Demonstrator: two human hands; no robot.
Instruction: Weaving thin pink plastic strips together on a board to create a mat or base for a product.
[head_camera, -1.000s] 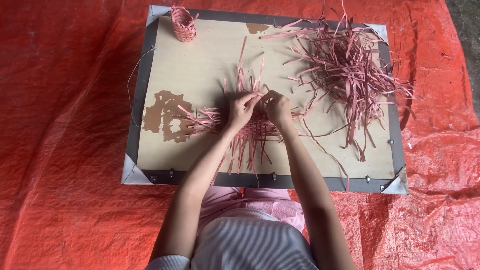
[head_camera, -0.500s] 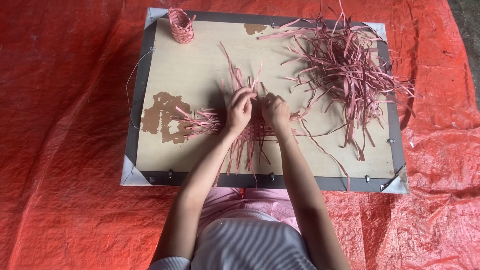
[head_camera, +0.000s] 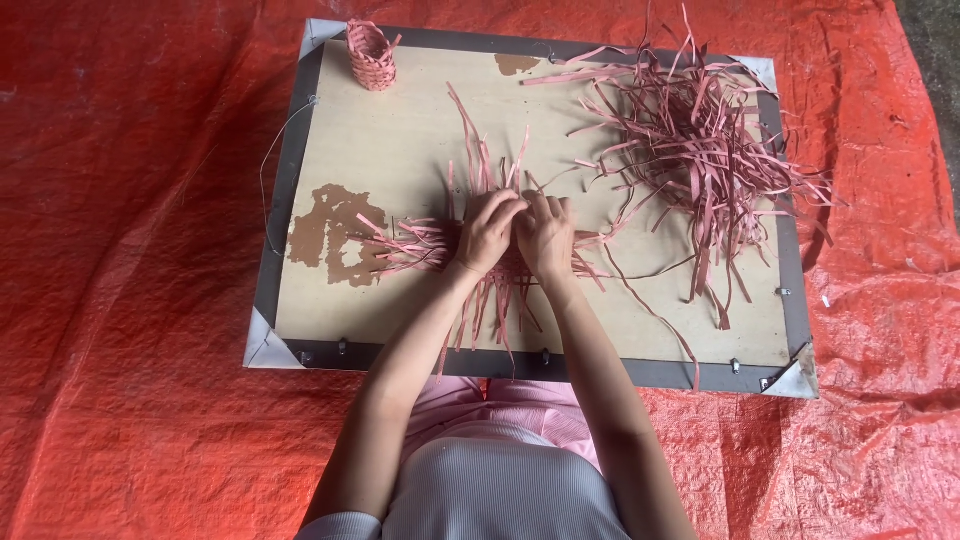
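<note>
We look down from above at a wide red tarp (head_camera: 120, 300) covering the floor. On it sits a low bench (head_camera: 400, 150), a pale wooden board with a dark grey frame and metal corners. A brown patch (head_camera: 325, 232) where the surface has worn away marks its left side. To the right on the bench lies a big loose heap of pink strips (head_camera: 705, 155), well apart from our hands. At the middle of the bench is the woven piece (head_camera: 480, 275), a flat mat of pink strips with loose ends fanning out on all sides. Our left hand (head_camera: 487, 232) and right hand (head_camera: 546, 235) rest on its centre, touching each other, fingers curled narrow and pinching strips of the mat. At the far left corner stands a small pink woven basket (head_camera: 371, 55), upright.
</note>
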